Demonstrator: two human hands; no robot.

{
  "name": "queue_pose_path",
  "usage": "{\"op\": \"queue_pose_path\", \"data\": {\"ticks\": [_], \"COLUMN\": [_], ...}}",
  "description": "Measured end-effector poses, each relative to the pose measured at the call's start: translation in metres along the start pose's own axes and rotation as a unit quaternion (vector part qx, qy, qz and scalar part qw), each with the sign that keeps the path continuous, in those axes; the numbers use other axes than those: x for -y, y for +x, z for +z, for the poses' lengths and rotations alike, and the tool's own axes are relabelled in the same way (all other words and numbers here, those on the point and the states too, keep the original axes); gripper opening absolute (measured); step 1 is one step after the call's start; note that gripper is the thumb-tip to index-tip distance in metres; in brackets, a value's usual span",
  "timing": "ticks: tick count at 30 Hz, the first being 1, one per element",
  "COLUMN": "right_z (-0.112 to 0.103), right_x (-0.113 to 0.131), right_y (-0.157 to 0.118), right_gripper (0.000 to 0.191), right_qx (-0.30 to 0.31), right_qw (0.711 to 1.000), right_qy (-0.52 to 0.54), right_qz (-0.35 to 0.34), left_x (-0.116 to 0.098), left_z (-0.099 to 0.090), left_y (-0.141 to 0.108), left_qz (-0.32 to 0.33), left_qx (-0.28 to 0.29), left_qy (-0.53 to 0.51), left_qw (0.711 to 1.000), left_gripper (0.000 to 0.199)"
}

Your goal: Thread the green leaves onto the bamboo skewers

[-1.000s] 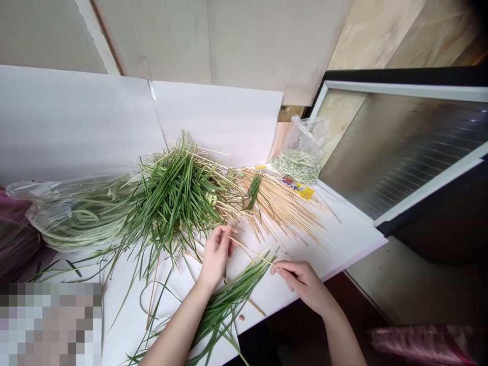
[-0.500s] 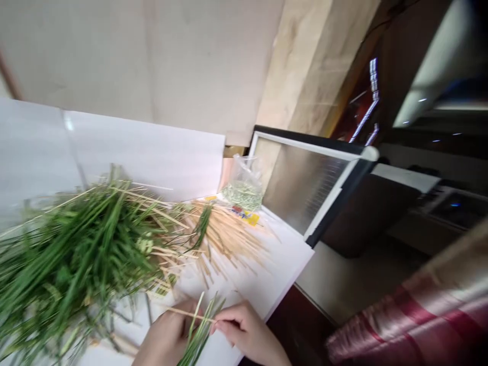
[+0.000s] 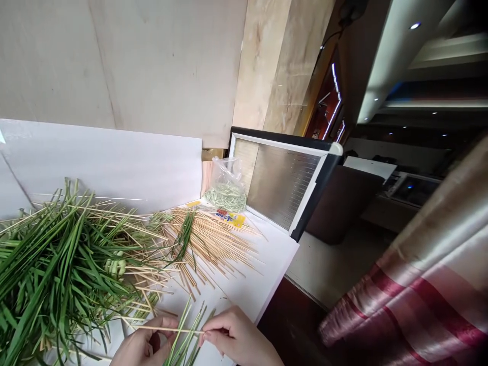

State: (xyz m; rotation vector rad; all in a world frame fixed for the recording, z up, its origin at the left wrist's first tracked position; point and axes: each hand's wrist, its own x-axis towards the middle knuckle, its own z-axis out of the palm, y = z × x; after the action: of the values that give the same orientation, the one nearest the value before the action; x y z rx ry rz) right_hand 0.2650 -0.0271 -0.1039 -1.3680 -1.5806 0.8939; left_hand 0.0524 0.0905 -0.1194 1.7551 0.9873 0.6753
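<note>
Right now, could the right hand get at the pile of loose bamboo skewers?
Probably yes. The right hand is pinching a thin bamboo skewer, and the loose bamboo skewers lie just ahead across the white board. It would likely need to release that skewer first.

**Changes logged; the whole view had swung.**

1. Left hand [image 3: 143, 345] and right hand [image 3: 236, 338]: had sat well apart near 6 o'clock; were now closer, low at 7 and 6 o'clock.
2. Bamboo skewer [image 3: 163, 329]: had slanted by the right hand; now lay level, held between both hands.
3. Green blade pile [image 3: 57, 269]: moved from centre to 8 o'clock, cut by the frame edge.
4. Plastic bag of chopped greens [image 3: 226, 190]: moved from 2 o'clock to centre.
5. Striped pink curtain [image 3: 412, 284]: had grown larger at 4 o'clock.
6. Ceiling lights [image 3: 415, 25]: newly seen at 2 o'clock.
</note>
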Motion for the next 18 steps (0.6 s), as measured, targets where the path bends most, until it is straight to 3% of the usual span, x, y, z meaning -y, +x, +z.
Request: {"op": "queue_pose_path", "data": {"ticks": [5, 12, 18], "right_z": [-0.001, -0.001, -0.003], "right_x": [0.001, 0.006, 0.006], "right_y": [-0.001, -0.003, -0.005], "right_gripper": [0.022, 0.026, 0.029], "right_qx": [0.005, 0.028, 0.038], "right_qw": [1.000, 1.000, 0.999], "right_qy": [-0.005, 0.007, -0.001], "right_qz": [0.006, 0.006, 0.009], "left_x": [-0.011, -0.038, -0.041], "left_z": [-0.009, -0.013, -0.020], "left_y": [-0.007, -0.018, -0.020], "left_qz": [-0.022, -0.021, -0.005], "left_qx": [-0.088, -0.104, -0.181], "left_qy": [-0.060, -0.201, -0.303], "left_qw": [0.994, 0.974, 0.936], "left_gripper": [0.040, 0.036, 0.032]}}
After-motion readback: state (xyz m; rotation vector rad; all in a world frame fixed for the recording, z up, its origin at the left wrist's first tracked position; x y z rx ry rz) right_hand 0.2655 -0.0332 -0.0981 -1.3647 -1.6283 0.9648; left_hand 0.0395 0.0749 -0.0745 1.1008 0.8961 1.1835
